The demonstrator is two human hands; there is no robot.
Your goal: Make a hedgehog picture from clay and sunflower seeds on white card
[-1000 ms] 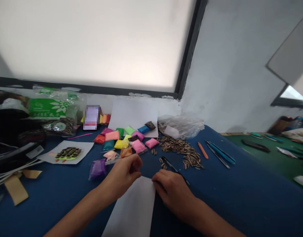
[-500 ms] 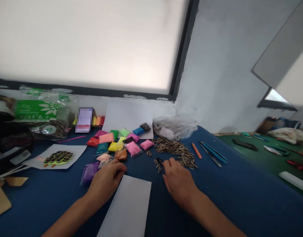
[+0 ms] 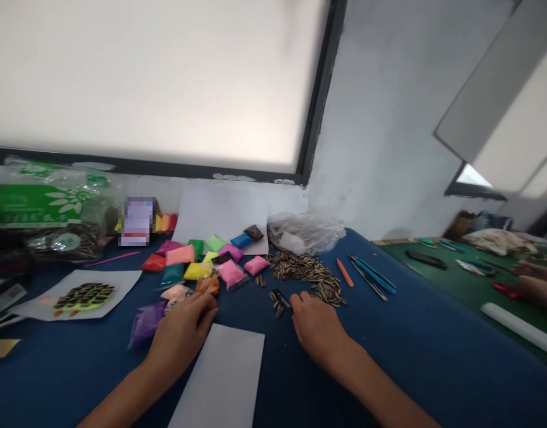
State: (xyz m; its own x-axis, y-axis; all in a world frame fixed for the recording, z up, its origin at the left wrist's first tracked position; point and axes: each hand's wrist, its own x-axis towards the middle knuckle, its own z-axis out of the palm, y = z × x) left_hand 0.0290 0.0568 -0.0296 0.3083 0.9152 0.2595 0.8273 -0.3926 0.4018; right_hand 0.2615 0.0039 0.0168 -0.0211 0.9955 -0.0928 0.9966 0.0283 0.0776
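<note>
My left hand (image 3: 184,324) rests on the blue table with its fingers curled together. It is beside a brown-orange clay packet (image 3: 208,285) and the top of a white paper strip (image 3: 224,371); what its fingers hold, if anything, is hidden. My right hand (image 3: 318,324) is closed, its fingertips at the end of a short black pen-like stick (image 3: 281,298); the hand hides the rest. A few striped sunflower seeds (image 3: 278,310) lie by the stick. A larger heap of sunflower seeds (image 3: 300,266) spreads just beyond the right hand.
Coloured clay packets (image 3: 179,254) and a purple packet (image 3: 147,321) surround my left hand. Left lies a seed picture on paper (image 3: 122,282). Blue tweezers (image 3: 373,273) and an orange stick (image 3: 344,273) lie right. Another person's hand (image 3: 538,288) is over the green table (image 3: 455,291).
The view has turned slightly right, so the table things appear further left. Another person's hand shows more at the right edge. My hands stay in nearly the same places.
</note>
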